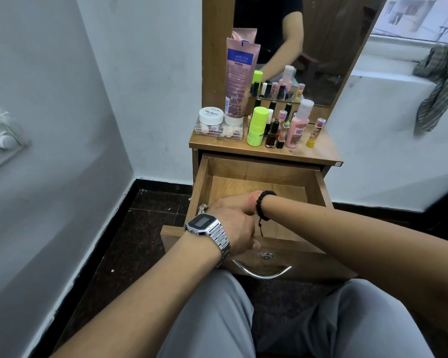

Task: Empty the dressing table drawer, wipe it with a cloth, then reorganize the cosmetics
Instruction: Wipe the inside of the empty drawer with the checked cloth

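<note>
Here, right hand (228, 202) reaches into drawer's (259, 182) near-left corner, grip unclear; left hand (237, 228) curls over front edge; cosmetics (277, 125) crowd counter (318, 151).

A striped garment (439, 86) hangs over the white window ledge (388, 73) (at the right), a wall switch (3, 143) sits left, above the dark speckled floor (145, 228).

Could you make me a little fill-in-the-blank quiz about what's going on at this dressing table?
1. The drawer is pulled ____.
2. The left hand, with a silver ____ on its wrist, rests on the drawer's front edge.
3. The cosmetics stand on the table's ____, in front of the mirror.

Missing words: open; watch; top
</note>
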